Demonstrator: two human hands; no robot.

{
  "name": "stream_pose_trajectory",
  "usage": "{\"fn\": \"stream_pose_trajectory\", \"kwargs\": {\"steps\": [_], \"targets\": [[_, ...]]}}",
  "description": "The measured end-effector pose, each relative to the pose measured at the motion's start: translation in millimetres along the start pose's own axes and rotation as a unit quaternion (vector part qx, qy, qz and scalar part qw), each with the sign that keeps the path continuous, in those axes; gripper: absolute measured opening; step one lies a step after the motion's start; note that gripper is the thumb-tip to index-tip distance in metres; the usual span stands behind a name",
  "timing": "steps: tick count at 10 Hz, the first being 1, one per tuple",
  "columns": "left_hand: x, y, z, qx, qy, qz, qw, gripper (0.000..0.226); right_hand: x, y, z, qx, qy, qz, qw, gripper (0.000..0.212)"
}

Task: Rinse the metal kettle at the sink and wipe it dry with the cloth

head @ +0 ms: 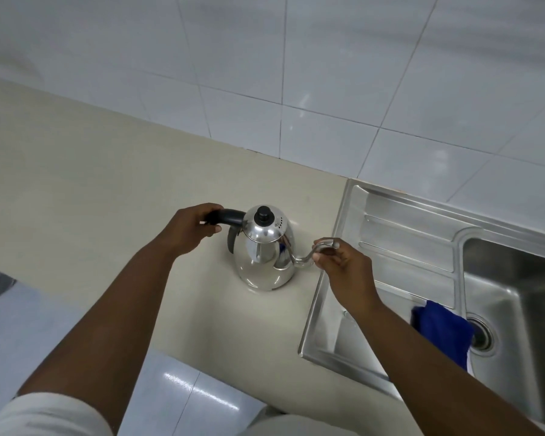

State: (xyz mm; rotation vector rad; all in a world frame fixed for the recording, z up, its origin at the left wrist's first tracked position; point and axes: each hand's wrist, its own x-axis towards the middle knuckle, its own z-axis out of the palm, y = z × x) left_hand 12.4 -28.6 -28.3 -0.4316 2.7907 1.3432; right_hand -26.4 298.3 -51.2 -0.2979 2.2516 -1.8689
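A shiny metal kettle (265,259) with a black lid knob and a thin curved spout stands upright on the beige counter (92,184), just left of the sink. My left hand (188,229) is closed around its black handle. My right hand (339,262) pinches the spout near its tip. A blue cloth (441,332) lies crumpled at the edge of the sink basin, partly behind my right forearm.
The steel sink (406,234) has a ribbed draining board and a deep basin with a drain (482,335) at the right. White wall tiles rise behind the counter. The counter's front edge runs below the kettle, with floor tiles beneath.
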Motion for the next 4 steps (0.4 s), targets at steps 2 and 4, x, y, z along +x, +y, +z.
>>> {"fn": "stream_pose_trajectory", "kwargs": {"steps": [2, 4], "targets": [[-2, 3, 2, -0.009, 0.013, -0.002, 1.0, 0.033, -3, 2, 2, -0.008, 0.009, 0.006, 1.0, 0.018], [-5, 12, 0, 0.032, 0.026, -0.001, 0.999, 0.061, -6, -3, -1, -0.043, -0.004, 0.018, 0.999, 0.03]]}}
